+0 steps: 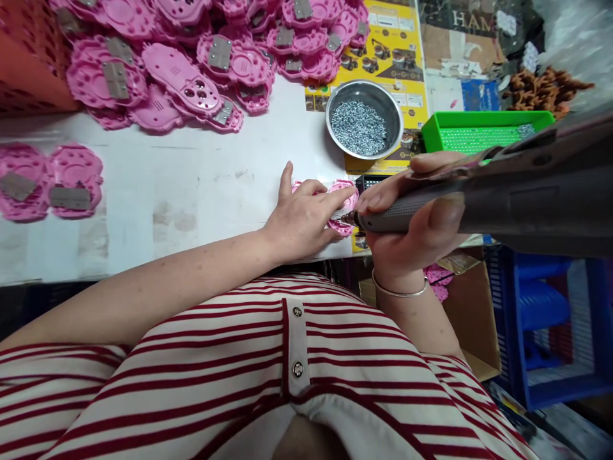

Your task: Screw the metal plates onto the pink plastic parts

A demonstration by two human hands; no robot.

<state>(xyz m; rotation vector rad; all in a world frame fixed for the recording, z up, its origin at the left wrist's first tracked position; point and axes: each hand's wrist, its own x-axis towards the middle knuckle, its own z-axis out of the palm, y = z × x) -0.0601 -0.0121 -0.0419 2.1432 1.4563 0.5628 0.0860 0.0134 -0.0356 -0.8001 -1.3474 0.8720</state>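
My left hand [306, 220] reaches over a pink plastic shell [345, 191] on the white table. Its index finger and thumb hold the shell at two sides, and one finger sticks out to the far side. Most of the shell's left part is hidden under the hand. My right hand [407, 236] is wrapped round a dark grey electric screwdriver [479, 198], held nearly level, with its tip [348, 218] down at the shell. Whether a screw sits under the tip is too small to tell. A steel bowl [329, 128] of small screws [359, 128] stands just beyond the hands.
A heap of pink shells [191, 83] with metal plates lies at the back left, beside an orange basket [33, 64]. Two joined shells [74, 179] rest at the left. A green tray [488, 119] stands right. Below are a cardboard box [472, 313] and a blue crate [522, 332].
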